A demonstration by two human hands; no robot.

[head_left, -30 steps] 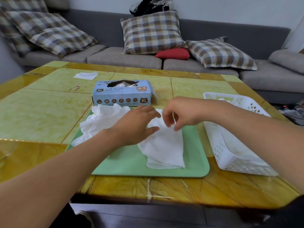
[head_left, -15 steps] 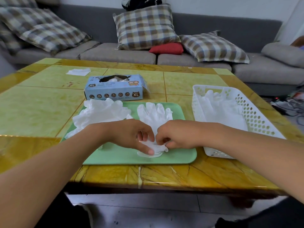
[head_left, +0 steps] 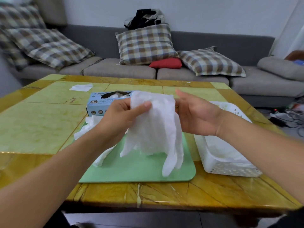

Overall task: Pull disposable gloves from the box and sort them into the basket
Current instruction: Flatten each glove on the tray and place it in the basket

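A thin, crinkled white glove [head_left: 154, 127] hangs in the air over the middle of the scene, cuff up and its limp, tapered fingers dangling down towards 6 o'clock above the smooth mint-green tray [head_left: 139, 171] with rounded corners. The left hand [head_left: 120, 117] pinches the cuff's left corner, thumb pressed on the near face and fingers curled behind. The right hand [head_left: 195, 114], at 3 o'clock of the glove, has its palm turned towards the camera and fingers fairly straight; its fingertips reach the cuff's right edge, but whether they grip it is hidden by the film, so I cannot tell. The two hands are apart, one at each side of the cuff. On the tray at 9 o'clock of the hanging glove lies a rumpled heap of more white gloves [head_left: 92, 127], partly covered by the left forearm. Beyond it, at 11 o'clock, stands the pale blue cardboard box [head_left: 98, 106] marked XL, its torn oval opening showing white inside. At 4 o'clock sits the white plastic basket [head_left: 230, 170] with perforated walls, soft white gloves lying in it. All rest on a glossy yellow-green marbled table [head_left: 41, 120].
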